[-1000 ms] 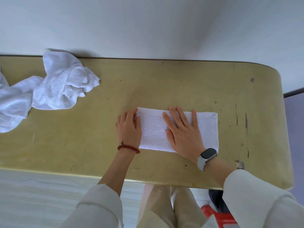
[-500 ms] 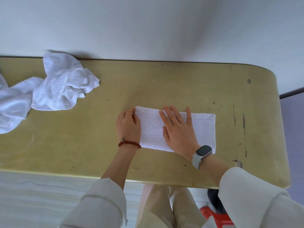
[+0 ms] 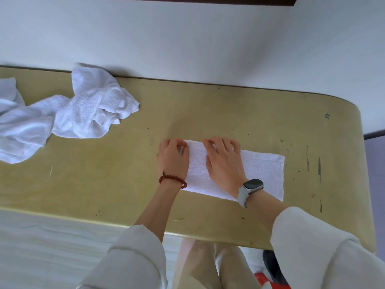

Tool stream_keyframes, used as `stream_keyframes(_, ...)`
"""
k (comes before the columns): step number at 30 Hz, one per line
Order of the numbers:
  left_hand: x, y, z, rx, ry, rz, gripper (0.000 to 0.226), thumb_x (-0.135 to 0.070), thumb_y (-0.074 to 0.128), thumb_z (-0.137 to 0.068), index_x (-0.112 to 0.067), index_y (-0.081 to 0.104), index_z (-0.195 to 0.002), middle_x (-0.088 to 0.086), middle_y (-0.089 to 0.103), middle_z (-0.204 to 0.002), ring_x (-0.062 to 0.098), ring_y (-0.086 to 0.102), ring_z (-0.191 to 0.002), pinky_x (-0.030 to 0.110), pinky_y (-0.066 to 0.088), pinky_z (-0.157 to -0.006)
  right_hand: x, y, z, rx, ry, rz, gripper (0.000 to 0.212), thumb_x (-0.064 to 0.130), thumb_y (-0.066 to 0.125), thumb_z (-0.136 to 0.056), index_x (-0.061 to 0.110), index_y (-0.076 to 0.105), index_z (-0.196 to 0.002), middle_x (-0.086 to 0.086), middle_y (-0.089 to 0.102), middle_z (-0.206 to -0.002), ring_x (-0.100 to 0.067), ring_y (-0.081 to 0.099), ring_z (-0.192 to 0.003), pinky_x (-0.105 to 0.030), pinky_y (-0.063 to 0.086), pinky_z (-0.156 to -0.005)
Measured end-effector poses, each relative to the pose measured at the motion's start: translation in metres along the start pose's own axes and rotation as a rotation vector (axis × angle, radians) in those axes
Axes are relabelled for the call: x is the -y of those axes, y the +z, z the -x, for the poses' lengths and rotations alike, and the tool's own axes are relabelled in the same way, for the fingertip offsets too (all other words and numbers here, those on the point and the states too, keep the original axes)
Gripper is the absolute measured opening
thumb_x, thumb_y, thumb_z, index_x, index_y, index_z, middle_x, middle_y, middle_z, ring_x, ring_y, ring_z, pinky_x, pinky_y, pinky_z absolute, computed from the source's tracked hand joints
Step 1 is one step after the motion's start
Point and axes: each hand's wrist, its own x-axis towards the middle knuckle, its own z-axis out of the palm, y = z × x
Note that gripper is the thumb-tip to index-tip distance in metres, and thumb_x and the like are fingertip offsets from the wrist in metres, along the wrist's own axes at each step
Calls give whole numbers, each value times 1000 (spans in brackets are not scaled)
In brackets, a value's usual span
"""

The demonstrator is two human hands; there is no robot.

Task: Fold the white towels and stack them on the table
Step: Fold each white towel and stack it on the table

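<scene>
Since a moment ago both hands have curled their fingertips at the far edge of the folded towel [image 3: 258, 172], where earlier they lay flat; it looks like another fold is about to start. Left of that towel, the crumpled towels [image 3: 68, 115] wait on the surface [image 3: 125, 180]. The left hand [image 3: 174, 158] pinches its left end, the right hand [image 3: 225, 161] grips its far edge mid-length.
</scene>
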Motion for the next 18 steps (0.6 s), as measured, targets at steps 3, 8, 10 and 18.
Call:
stream_keyframes(3, 3, -1, 2, 6, 47, -14, 7, -10, 56, -86, -9, 61, -90, 0, 59, -93, 22, 47, -99, 32, 38, -84, 0, -2, -4, 21, 9, -37, 43, 9, 71, -63, 11, 61, -105, -4, 58, -97, -23, 56, -86, -37, 45, -78)
stream_keyframes(8, -2, 1, 1, 31, -10, 9, 20, -14, 58, -85, -15, 58, -105, -6, 59, -90, 17, 46, -101, 32, 37, -89, -1, -3, -8, 66, 3, -64, 43, 8, 72, -62, 11, 62, -103, -5, 59, -98, -25, 58, -88, -37, 45, -75)
stream_keyframes(10, -4, 1, -1, 37, -30, 10, 15, -14, 58, -85, -15, 60, -100, -8, 53, -88, 17, 46, -101, 32, 37, -90, 0, -3, -8, 64, -7, -67, 43, 7, 73, -60, 12, 62, -101, -4, 59, -97, -25, 58, -87, -37, 45, -74)
stream_keyframes(18, 0, -6, 0, 34, 33, 38, 3, -14, 56, -87, -16, 58, -88, -15, 50, -78, 17, 50, -92, 31, 42, -81, -1, -5, -13, 68, -30, -66, 40, 8, 75, -58, 14, 63, -96, -2, 59, -87, -22, 57, -77, -34, 45, -68)
